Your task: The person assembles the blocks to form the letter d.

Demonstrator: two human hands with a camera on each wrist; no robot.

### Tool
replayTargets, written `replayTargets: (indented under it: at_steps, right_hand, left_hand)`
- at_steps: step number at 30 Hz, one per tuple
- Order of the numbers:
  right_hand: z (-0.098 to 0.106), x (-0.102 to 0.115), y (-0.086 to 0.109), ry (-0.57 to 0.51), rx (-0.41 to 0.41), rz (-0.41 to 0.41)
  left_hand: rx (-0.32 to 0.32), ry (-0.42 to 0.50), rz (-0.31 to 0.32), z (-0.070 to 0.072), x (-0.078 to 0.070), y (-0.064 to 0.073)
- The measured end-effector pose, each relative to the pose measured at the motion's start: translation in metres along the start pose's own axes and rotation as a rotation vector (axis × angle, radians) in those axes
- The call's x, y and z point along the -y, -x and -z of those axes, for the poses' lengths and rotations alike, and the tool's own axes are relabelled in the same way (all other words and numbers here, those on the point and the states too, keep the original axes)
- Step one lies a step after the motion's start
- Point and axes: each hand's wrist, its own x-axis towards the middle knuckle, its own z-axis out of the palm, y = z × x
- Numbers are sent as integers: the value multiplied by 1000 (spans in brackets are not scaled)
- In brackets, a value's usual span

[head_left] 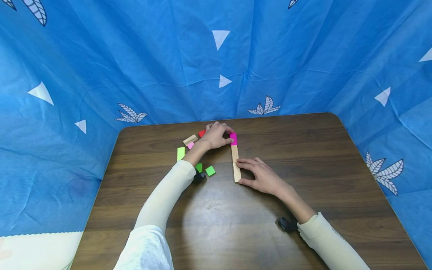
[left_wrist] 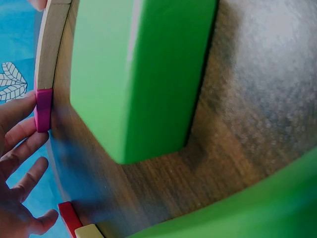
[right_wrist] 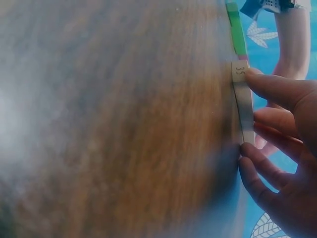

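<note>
A row of rectangular blocks runs away from the person near the table's middle: plain wooden blocks (head_left: 236, 168) with a magenta block (head_left: 233, 138) at the far end. My left hand (head_left: 216, 137) pinches the magenta block, thumb at its near left side and a fingertip at its far end. Lower down the row, my right hand (head_left: 261, 176) holds the nearest wooden block from the right, thumb by its near end and fingertips along its side. That block's end bears the printed number 35 (right_wrist: 239, 71) in the right wrist view.
Left of the row lie a red block (head_left: 201, 133), a wooden block (head_left: 190, 140), a pink block (head_left: 190, 145), a yellow-green block (head_left: 181, 153) and green blocks (head_left: 210, 171). The left forearm passes over part of this group. A blue curtain (head_left: 189, 75) hangs behind the brown table (head_left: 216, 232).
</note>
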Motion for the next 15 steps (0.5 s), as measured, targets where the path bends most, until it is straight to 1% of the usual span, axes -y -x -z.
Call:
replayTargets:
  at_steps: [7,15]
  right_hand:
    - [0,2,1,-15,7,-13]
    - [-1,4,3,-22,9,-10]
  left_hand:
    - [1,-8,2,0,-1,1]
    - [10,-8,-3,1,-3,5]
